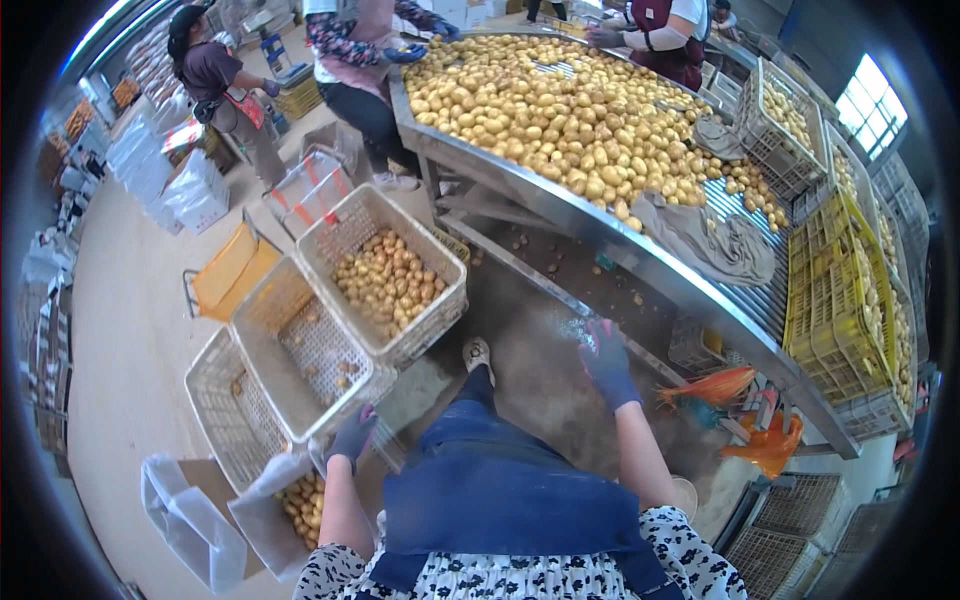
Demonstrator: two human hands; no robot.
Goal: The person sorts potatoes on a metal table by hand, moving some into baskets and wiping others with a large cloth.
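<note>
My left hand (352, 436), in a grey and pink work glove, hangs beside the near corner of a pale plastic crate (285, 340) and above a plastic-lined carton (262, 518) of potatoes. It looks loosely open and grips nothing I can see. Over the floor, near the lower rail of the metal sorting table (640, 255), my right hand (605, 365) reaches forward, gloved alike, fingers stretched and holding nothing visible. Potatoes (560, 120) cover much of the table. A crate (440, 310) to my front left holds more potatoes (388, 285); the one beside it holds only a few.
Grey cloths (705, 240) lie on the table's rollers. Stacked yellow crates (835, 300) of potatoes stand at the right. Orange netting (715, 385) hangs under the table. A co-worker in a floral sleeve (345, 40) and one in a maroon apron (665, 45) stand across it.
</note>
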